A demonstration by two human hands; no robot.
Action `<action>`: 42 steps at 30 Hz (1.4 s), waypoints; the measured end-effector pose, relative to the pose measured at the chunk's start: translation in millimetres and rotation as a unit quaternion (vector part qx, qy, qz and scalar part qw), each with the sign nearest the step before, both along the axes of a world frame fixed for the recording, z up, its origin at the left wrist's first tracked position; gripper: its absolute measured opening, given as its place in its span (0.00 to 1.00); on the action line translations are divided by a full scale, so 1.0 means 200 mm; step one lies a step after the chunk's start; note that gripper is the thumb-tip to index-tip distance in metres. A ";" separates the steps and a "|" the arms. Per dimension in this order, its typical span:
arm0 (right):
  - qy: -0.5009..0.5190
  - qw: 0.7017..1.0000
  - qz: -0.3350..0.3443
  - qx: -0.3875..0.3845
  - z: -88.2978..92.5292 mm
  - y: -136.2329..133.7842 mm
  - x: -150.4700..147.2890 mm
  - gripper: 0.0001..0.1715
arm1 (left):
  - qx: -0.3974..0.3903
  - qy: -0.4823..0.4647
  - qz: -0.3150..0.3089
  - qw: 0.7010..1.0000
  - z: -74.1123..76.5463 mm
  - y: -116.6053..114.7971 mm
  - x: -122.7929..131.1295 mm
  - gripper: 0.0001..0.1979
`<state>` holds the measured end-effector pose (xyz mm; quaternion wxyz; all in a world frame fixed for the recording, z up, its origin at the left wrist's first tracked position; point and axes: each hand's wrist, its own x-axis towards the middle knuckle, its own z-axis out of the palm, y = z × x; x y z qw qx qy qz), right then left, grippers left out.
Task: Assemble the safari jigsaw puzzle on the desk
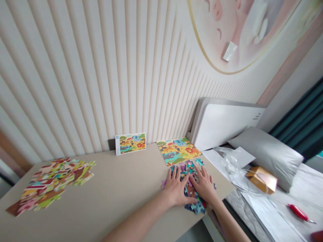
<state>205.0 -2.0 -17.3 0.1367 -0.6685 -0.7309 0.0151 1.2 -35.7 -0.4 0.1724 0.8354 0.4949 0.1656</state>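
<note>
The left forearm [136, 218] and right forearm [232, 225] are bare, slim and smooth. The left hand [175, 190] and right hand [205, 185] are bare too, with long, slender, short-nailed fingers [203, 173].

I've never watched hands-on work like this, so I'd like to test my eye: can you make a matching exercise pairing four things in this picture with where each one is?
Things:
1. Animal picture card
2. Heap of jigsaw pieces
3. Red pen
4. Left hand

Places:
A. Lying on the bed
B. Resting on a cluster of jigsaw pieces
C. Propped upright against the ribbed wall
D. Spread across the left side of the tabletop

Right pairs: 1-C, 2-D, 3-A, 4-B
</note>
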 end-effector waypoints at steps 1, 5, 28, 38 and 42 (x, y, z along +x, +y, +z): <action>-0.004 1.000 0.001 -0.002 0.01 0.02 0.01 0.42 | 0.003 0.005 0.003 1.000 0.00 -0.01 0.00 0.59; -0.031 0.999 -0.005 -0.032 0.04 0.12 0.03 0.44 | 0.011 0.029 0.005 1.000 0.03 -0.05 -0.02 0.58; -0.034 0.997 0.052 -0.044 0.09 -0.10 -0.17 0.36 | 0.012 0.039 -0.101 0.994 0.04 -0.17 -0.34 0.55; -0.038 0.999 0.021 -0.026 0.04 -0.26 -0.44 0.37 | -0.002 0.058 -0.093 0.994 0.05 -0.29 -0.56 0.55; -0.043 0.999 -0.005 -0.016 0.04 -0.34 -0.59 0.37 | 0.005 0.067 -0.101 0.993 0.05 -0.32 -0.69 0.54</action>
